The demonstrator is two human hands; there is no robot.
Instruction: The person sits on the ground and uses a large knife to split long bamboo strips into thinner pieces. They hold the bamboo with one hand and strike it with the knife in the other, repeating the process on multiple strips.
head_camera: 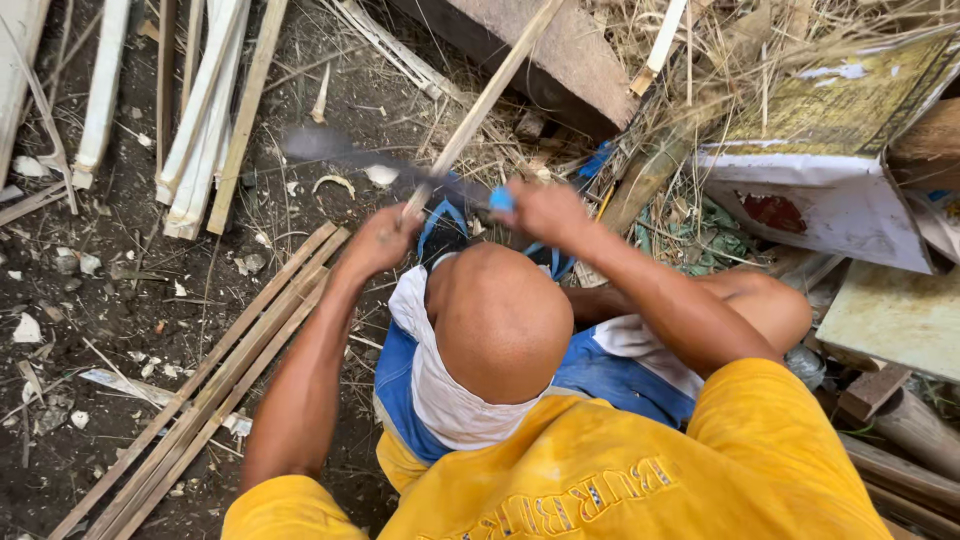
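My left hand (378, 240) grips the near end of a long pale bamboo strip (490, 95) that slants up and away to the right. My right hand (545, 210) is closed on the blue handle of a long dark knife (340, 150). The blade is motion-blurred, reaches out to the left and crosses the strip just beyond my left hand. My raised knee (500, 320) sits below both hands, with blue and white shorts and a yellow shirt around it.
A bundle of split bamboo strips (215, 375) lies diagonally on the dark ground at the left. More pale strips (205, 120) lie at the top left. A wooden block (560, 55), dry grass and boards (840, 190) crowd the right side.
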